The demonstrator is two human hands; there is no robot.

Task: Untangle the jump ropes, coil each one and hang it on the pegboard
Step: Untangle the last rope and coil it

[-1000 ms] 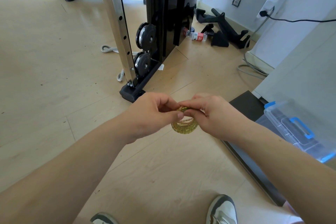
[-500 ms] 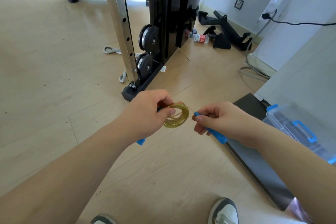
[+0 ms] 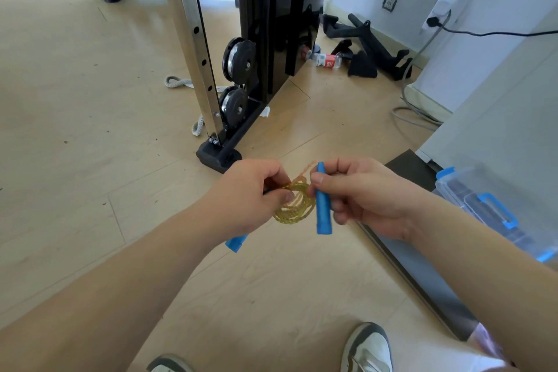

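Observation:
A yellow jump rope (image 3: pixel 294 205) is wound into a small coil between my two hands, above the wooden floor. My left hand (image 3: pixel 250 193) pinches the coil at its left side; the end of a blue handle (image 3: pixel 236 242) sticks out below that hand. My right hand (image 3: pixel 362 190) holds the other blue handle (image 3: pixel 322 202) upright between thumb and fingers, just right of the coil. No pegboard is in view.
A black and steel weight machine (image 3: pixel 241 69) stands on the floor ahead, with a white rope (image 3: pixel 181 83) behind its post. A clear box with blue latches (image 3: pixel 489 208) lies at the right beside a white cabinet (image 3: pixel 498 130). My shoes (image 3: pixel 367 347) show at the bottom.
My hands, joined over the coil a second ago, parted. The right hand drew out a blue handle and has now turned it upright close beside the coil.

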